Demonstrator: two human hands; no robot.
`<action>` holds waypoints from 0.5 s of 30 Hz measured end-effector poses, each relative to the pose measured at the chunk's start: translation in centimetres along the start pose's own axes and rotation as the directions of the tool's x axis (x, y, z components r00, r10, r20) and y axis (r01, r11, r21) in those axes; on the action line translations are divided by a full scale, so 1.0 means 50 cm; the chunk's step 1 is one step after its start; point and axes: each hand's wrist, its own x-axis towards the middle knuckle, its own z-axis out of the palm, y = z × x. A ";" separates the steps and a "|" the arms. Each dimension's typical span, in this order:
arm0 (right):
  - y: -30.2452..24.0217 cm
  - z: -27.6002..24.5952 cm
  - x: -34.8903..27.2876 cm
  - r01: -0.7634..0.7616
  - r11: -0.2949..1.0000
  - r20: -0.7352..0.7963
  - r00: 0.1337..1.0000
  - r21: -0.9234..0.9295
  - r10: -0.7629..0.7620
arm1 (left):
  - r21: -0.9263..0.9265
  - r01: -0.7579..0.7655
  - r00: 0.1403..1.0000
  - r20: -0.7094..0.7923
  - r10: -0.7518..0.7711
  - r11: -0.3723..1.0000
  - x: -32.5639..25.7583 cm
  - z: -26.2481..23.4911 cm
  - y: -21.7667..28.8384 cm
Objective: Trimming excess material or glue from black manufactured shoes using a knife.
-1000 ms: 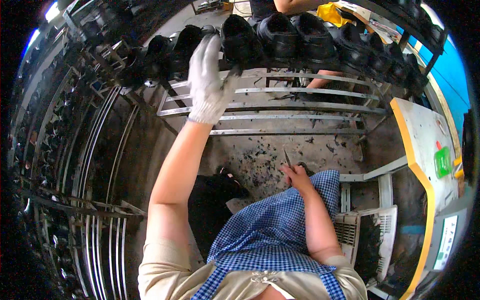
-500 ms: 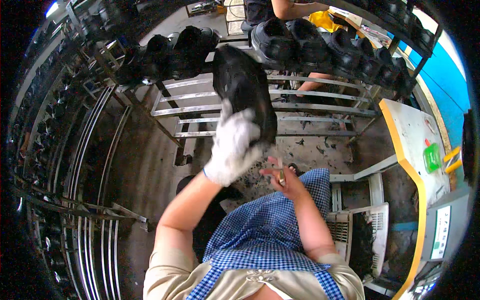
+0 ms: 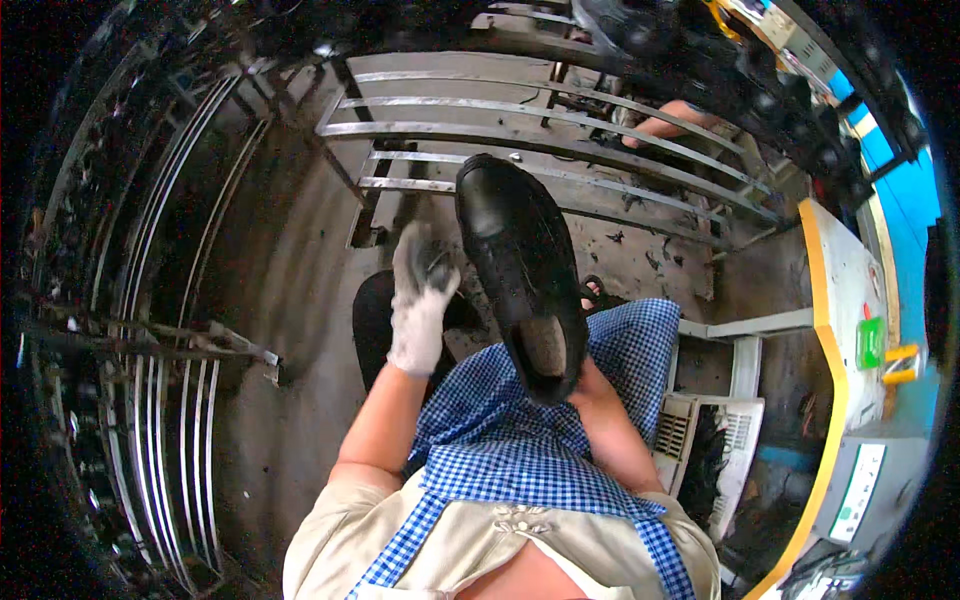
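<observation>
while the shoe (image 3: 520, 270) runs heel-near to toe-far, the right hand (image 3: 585, 385) grips its heel from beneath, mostly hidden, and the gloved left hand (image 3: 420, 300) hangs loosely open just left of it, holding nothing.

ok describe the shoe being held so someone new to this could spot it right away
Start at the blue checked apron low in the centre and look just above it. The black shoe stands up over the lap, held from below by the right hand, beside the white-gloved left hand. It is the only shoe off the racks.
</observation>
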 end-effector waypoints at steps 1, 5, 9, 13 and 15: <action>-0.011 0.008 -0.004 -0.118 0.950 0.003 0.992 0.288 0.122 | -0.115 0.095 0.992 0.095 -0.084 0.989 0.021 -0.020 0.000; 0.021 -0.005 -0.033 -0.311 0.822 0.061 0.945 0.477 0.322 | -0.540 0.393 0.899 0.055 -0.435 0.744 0.030 -0.019 0.062; -0.049 0.020 0.016 -0.526 0.848 -0.472 0.732 0.069 0.492 | -0.332 0.103 0.982 0.183 -0.043 0.938 0.012 -0.023 0.070; -0.161 0.025 0.020 -0.167 0.950 -0.458 0.889 -0.265 0.028 | -0.248 0.089 0.911 0.413 0.022 0.965 0.002 -0.026 0.096; -0.224 0.040 0.022 0.087 0.888 -0.334 0.906 -0.452 -0.259 | -0.256 0.119 0.875 0.484 0.021 0.959 0.003 -0.025 0.093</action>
